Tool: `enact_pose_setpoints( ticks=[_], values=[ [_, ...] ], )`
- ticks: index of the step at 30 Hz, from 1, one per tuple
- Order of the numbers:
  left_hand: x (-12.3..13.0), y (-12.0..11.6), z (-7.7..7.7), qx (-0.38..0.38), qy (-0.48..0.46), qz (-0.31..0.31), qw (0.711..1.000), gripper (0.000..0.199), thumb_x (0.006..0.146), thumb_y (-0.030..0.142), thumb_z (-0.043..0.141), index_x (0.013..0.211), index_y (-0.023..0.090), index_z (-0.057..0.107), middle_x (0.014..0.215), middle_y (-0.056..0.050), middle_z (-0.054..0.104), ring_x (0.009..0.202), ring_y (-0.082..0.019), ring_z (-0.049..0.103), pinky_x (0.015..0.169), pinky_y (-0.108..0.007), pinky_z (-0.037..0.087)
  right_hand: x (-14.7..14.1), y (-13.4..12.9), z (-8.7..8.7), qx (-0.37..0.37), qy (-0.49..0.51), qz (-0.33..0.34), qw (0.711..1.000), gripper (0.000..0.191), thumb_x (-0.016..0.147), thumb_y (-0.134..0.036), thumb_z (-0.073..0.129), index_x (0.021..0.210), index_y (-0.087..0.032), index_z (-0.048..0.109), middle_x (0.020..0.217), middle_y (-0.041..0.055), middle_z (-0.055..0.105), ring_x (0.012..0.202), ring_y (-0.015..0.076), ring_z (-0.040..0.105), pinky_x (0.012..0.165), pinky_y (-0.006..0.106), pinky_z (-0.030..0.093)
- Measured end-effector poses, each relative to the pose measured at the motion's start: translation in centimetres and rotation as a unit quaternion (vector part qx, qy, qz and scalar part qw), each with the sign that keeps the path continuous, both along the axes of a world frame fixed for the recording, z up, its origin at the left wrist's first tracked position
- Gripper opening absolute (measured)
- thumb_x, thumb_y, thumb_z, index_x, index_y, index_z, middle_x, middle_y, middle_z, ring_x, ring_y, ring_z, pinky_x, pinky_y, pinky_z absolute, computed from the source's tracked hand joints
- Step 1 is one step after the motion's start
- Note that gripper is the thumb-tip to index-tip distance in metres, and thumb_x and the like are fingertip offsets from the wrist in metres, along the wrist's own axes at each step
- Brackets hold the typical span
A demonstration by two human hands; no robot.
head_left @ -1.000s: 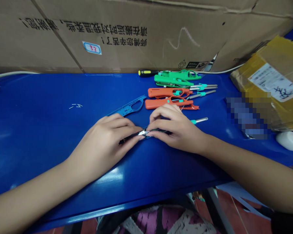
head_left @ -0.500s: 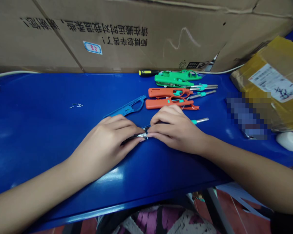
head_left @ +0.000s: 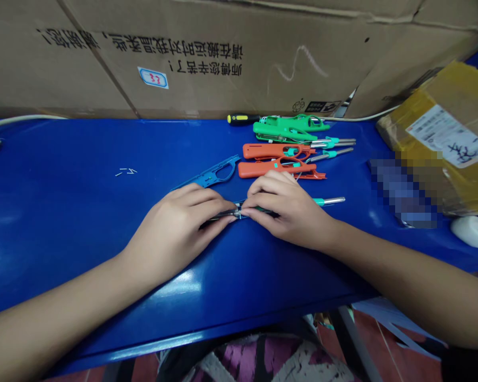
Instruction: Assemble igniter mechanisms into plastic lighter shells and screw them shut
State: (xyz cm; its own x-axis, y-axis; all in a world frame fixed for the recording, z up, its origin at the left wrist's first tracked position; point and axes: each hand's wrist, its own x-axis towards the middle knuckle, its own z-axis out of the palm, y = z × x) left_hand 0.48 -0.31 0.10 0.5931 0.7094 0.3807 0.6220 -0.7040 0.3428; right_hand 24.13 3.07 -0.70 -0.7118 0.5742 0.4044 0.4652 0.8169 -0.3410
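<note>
My left hand (head_left: 177, 239) and my right hand (head_left: 287, 209) both pinch a slim dark tool assembly (head_left: 255, 212) lying nearly level on the blue table (head_left: 83, 223). Its steel rod with a teal collar (head_left: 329, 201) sticks out past my right hand, and a small metal part with thin wire (head_left: 237, 214) shows between my fingertips. Just above my left hand lies a blue plastic handle frame (head_left: 217, 174). Two orange handles (head_left: 278, 168) sit close above my right fingers, and green handles (head_left: 290, 127) lie behind them.
A yellow-handled screwdriver (head_left: 242, 119) lies at the table's back edge, with loose steel rods (head_left: 334, 142) nearby. Tiny metal bits (head_left: 126, 171) lie to the left. A cardboard carton (head_left: 183, 53) stands behind, and a taped parcel (head_left: 438, 138) sits at right.
The held tool has turned from a slight slant to nearly level, its steel end swinging a little right. Both hands stay on it, and the view has shifted only slightly.
</note>
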Motion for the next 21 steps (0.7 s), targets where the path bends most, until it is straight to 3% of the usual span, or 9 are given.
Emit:
enact_pose_setpoints(
  ticks=[8,21],
  values=[
    [-0.19,-0.01,0.51,0.002,0.004,0.045,0.999,0.023,0.093,0.032,0.065,0.111,0.019,0.073,0.109,-0.007,0.073,0.098,-0.024,0.065,0.087,-0.038,0.054,0.11,0.25,-0.31,-0.041,0.053,-0.006,0.998,0.01,0.096,-0.023,0.063,0.089,-0.019,0.069,0.089,0.0046,0.066,0.091,0.0189,0.058,0.086,0.036,0.043],
    [0.22,0.03,0.12,-0.008,-0.028,0.024,0.999,0.014,0.095,0.025,0.065,0.102,0.017,0.075,0.104,-0.007,0.074,0.095,-0.021,0.065,0.087,-0.036,0.054,-0.05,0.1,-0.03,-0.091,0.078,-0.027,0.992,0.01,0.094,-0.016,0.063,0.085,-0.018,0.067,0.087,0.0041,0.066,0.087,0.0184,0.057,0.084,0.036,0.044]
  ],
)
